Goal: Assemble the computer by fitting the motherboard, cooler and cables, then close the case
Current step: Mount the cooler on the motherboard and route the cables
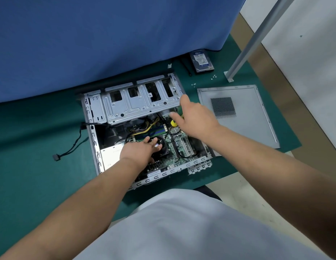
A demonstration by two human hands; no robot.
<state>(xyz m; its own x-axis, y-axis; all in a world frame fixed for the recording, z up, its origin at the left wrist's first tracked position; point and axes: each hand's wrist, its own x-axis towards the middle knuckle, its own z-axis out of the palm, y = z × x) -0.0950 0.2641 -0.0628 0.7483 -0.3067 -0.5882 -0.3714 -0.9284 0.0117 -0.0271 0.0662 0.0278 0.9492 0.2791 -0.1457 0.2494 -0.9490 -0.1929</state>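
Motherboard (pixel 179 145) lies inside the open case (pixel 95 147) on the table (pixel 32 156). Left hand (pixel 139 150) rests flat, fingers straight, on the cooler (pixel 162 147). Right hand (pixel 196 121) reaches in, its grip wrapped around a yellow-handled screwdriver (pixel 173 123).

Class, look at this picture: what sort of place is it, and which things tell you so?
Probably a computer repair or assembly workbench: a green mat covers the table, an open computer case lies on it, with its side panel, a hard drive and loose screws beside.

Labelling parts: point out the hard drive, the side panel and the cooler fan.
hard drive (pixel 201 60): head view, label.
side panel (pixel 246 117): head view, bare metal.
cooler fan (pixel 162 147): head view, frame edge.
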